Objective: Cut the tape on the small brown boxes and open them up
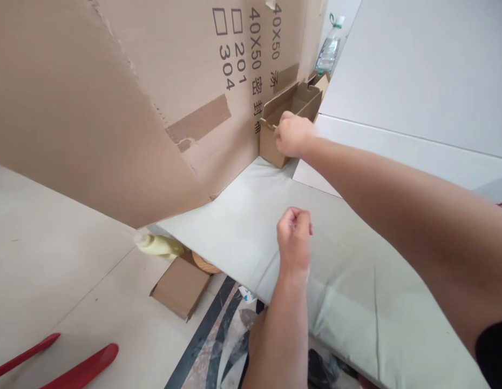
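My right hand [294,134] is at the near rim of a narrow, open-topped cardboard box [272,146], with its fingers curled. Whatever they may hold is hidden by the hand and the box wall. Over the pale covered tabletop [230,216], my left hand [294,232] is closed, thumb against the curled fingers. Anything inside that fist is too small or hidden to make out.
A large printed cardboard carton [186,70] rises at the left. Behind the small box stands a plastic bottle [330,48]; white panels [429,70] border the right. Below are a yellow bottle [160,246], another cardboard box [181,286] and red objects [85,370].
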`<state>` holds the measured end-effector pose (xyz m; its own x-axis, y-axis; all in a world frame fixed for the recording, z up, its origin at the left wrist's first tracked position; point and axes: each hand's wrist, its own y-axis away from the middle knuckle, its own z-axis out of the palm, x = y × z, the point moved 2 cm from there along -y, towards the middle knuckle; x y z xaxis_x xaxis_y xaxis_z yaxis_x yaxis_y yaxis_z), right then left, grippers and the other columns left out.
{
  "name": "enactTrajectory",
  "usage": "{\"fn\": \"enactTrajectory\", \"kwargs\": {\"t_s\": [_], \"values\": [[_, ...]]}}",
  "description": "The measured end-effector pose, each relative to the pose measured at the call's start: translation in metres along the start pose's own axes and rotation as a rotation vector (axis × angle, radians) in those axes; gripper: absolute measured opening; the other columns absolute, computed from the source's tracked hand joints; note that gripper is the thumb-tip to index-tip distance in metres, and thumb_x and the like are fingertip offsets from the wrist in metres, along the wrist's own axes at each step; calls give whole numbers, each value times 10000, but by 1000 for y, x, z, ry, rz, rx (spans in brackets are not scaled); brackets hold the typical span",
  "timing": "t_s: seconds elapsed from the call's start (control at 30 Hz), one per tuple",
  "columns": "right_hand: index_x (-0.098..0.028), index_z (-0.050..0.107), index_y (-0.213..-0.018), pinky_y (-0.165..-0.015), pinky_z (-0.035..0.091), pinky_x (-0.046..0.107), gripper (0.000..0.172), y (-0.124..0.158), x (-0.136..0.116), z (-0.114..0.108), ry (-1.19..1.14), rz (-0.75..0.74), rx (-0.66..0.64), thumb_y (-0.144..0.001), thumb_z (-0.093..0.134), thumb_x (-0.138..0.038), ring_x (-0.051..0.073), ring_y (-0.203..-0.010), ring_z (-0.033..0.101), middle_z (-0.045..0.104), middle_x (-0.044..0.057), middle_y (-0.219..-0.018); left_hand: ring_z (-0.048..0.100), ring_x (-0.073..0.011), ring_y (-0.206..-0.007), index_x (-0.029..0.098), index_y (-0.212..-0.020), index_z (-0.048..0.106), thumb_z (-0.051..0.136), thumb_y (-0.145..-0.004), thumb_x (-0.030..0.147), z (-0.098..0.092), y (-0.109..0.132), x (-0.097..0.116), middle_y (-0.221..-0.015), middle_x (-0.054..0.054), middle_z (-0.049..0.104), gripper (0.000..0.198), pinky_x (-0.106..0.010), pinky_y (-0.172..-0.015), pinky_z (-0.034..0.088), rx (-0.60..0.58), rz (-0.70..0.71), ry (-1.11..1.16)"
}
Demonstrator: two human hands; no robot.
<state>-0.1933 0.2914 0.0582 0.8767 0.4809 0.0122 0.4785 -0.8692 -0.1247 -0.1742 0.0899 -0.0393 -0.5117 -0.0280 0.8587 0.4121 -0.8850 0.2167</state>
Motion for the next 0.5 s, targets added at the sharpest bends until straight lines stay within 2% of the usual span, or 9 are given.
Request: {"fn": "enactTrajectory", "kwargs": {"t_s": [0.17, 0.27, 0.33, 0.4, 0.47, 0.5], "values": [[-174, 792, -1024, -758, 531, 404, 331, 71, 0, 4, -82, -163, 138, -905, 485, -147, 270, -944, 678, 655, 138, -1295, 433, -128, -630, 219, -670, 430, 548, -808, 270, -23, 1, 10, -620, 49, 413, 189, -269, -655, 362, 339, 309, 104], [-179, 800, -993, -647, 512, 361, 302, 130, 12, -2, -137, -252, 253, -922, 507, -194, 189, -743, 659, 688, 126, -1209, 443, -131, -687, 213, -701, 458, 544, -780, 257, -38, 1, 19, -697, 38, 432, 125, -277, -694, 369, 510, 486, 67], [-193, 797, -969, -577, 504, 325, 260, 179, 26, -11, -195, -323, 364, -931, 541, -209, 117, -575, 596, 718, 100, -1108, 459, -137, -734, 212, -725, 471, 546, -777, 268, -46, 0, 24, -745, 31, 441, 107, -282, -721, 373, 579, 539, 47], [-215, 775, -931, -535, 510, 288, 188, 237, 44, -21, -255, -381, 489, -917, 594, -165, 95, -538, 601, 731, 75, -1018, 498, -148, -799, 215, -756, 474, 540, -800, 295, -51, -3, 25, -795, 19, 474, 112, -290, -756, 384, 585, 520, 40], [-257, 749, -912, -537, 538, 291, 182, 303, 66, -25, -270, -448, 579, -844, 672, -107, 146, -629, 681, 727, 55, -911, 550, -167, -889, 220, -806, 499, 541, -828, 332, -50, -7, 23, -876, -3, 545, 121, -302, -797, 405, 508, 448, 31], [-292, 747, -883, -483, 511, 303, 188, 338, 79, -23, -243, -411, 599, -813, 705, -123, 153, -594, 665, 723, 37, -847, 571, -178, -934, 222, -842, 526, 550, -837, 356, -47, -8, 22, -928, -17, 582, 137, -310, -818, 419, 439, 408, 17]]}}
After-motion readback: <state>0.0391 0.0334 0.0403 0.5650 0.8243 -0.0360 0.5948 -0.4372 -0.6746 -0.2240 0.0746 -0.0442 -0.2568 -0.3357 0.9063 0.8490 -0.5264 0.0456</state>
